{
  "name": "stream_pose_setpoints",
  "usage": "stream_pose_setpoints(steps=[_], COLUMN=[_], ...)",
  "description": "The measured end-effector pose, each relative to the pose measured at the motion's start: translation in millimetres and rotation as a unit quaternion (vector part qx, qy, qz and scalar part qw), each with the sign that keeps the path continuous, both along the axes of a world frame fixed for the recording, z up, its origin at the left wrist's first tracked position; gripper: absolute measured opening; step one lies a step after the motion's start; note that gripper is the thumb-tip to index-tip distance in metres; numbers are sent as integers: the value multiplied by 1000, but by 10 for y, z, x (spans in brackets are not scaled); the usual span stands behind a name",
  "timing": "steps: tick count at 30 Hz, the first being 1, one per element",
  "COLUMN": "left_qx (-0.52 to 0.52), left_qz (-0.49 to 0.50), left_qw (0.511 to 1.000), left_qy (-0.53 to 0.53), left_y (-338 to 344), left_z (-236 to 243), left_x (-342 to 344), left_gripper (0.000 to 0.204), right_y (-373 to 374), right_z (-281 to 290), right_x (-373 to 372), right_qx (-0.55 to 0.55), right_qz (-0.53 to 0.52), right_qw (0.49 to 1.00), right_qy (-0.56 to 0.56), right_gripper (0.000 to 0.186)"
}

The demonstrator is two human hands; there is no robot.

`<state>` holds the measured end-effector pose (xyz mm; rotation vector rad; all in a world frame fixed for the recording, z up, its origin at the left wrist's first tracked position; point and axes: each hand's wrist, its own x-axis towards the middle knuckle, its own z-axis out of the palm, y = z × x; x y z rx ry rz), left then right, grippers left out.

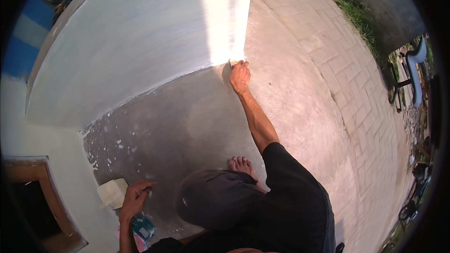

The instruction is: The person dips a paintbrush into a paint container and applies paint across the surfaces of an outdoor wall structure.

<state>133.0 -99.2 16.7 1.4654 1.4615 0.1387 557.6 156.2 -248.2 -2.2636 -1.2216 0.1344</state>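
Near the top centre of the frame, the right hand (pixel 240 77) is clenched around a small brush (pixel 233 61), which is mostly hidden by the fingers. The visible part of the brush pokes out just beyond the fingertips, on their upper-left side, right at the bottom corner of the white wall (pixel 140 33) — the bright sunlit strip comes down to that spot. Whether the bristles touch the wall or the floor (pixel 187 117), I cannot tell.

At the lower left, the left hand (pixel 134 199) hangs with its fingers released and loosely bent, their tips pointing toward the right of the frame. Just beside it, on its left, sits a cream tub (pixel 112 193); below the hand, a green and pink container (pixel 143 228) shows partly behind the forearm. White spots dot the grey floor near the wall's left end. A bare foot (pixel 243 165) stands at the lower centre — beside a dark-clothed knee (pixel 211 197).
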Motion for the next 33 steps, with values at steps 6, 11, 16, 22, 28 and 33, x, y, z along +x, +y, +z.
stream_pose_setpoints(steps=[6, 11, 16, 22, 28, 33], left_qx=[6, -11, 18, 10, 19, 41], left_qz=[-13, 8, 1, -1, 13, -23], left_qw=[1000, 1000, 1000, 1000, 1000, 999], left_qy=[10, 7, 17, -6, 1, 15], left_y=[33, 34, 8, 7, -77, -72], left_z=[-3, 35, 8, -34, 51, -25], left_x=[54, 49, 16, 42, -26, -74], left_gripper=[38, 37, 34, 32, 32, 31], right_y=[-89, -305, -163, -4, -106, 19], right_z=[156, 365, 303, 25, 270, 138], right_x=[101, 315, 567, 408, 514, 91], right_qx=[-73, -84, -58, -47, -10, -16], right_qz=[87, 130, 20, 56, 22, 1], right_qw=[993, 987, 998, 992, 999, 1000], right_qy=[36, 46, 13, -107, -44, -19], right_gripper=[24, 23, 23, 21, 18, 20])
